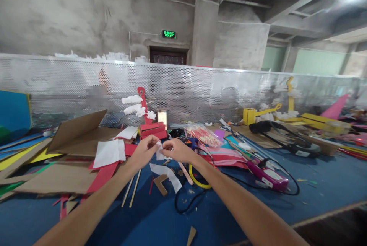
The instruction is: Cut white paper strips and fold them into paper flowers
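My left hand (148, 147) and my right hand (178, 150) meet over the middle of the blue table, fingers pinched on a small piece of thin white paper (159, 153). Its lower part hangs below my fingertips; the rest is hidden by them. Just beneath lies a curved white paper strip (168, 175), beside a bent piece of brown cardboard (161, 184). Behind my hands stands a red cardboard box (153, 131) with a red upright (142, 102) that bears white tissue pieces (134, 109). Two thin wooden sticks (134, 188) lie below my left hand.
Brown cardboard sheets (60, 177) and white paper squares (109, 153) pile up at left. On the right are a bag of red-and-white sticks (205, 135), a purple device with a black cable (268, 175) and a black headset (286, 139). A perforated metal screen (186, 89) closes off the back.
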Demonstrator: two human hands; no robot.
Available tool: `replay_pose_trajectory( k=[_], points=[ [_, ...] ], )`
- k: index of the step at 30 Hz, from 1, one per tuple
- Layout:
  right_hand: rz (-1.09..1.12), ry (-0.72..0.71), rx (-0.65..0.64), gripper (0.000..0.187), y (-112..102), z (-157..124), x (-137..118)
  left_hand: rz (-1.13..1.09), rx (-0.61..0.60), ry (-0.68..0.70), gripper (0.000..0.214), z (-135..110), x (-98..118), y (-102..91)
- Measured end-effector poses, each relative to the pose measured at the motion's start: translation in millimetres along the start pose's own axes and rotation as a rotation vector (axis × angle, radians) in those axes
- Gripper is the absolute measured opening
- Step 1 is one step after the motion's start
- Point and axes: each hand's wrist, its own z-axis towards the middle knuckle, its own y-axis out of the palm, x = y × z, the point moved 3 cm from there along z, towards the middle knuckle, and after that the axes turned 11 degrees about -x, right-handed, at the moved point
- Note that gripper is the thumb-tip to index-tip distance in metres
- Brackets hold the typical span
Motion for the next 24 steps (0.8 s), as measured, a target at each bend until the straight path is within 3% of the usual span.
replay_pose_trajectory(
  k=[17,24],
  points=[
    [-0.002,0.0,-0.018,0.017,0.2,1.9,4.3,-0.048,0.043,-0.047,0.018,1.7,0.9,-2.1],
    [-0.024,-0.002,-0.006,0.015,0.4,1.7,7.4,0.011,-0.037,0.001,0.019,0.5,-1.5,1.5]
  ],
)
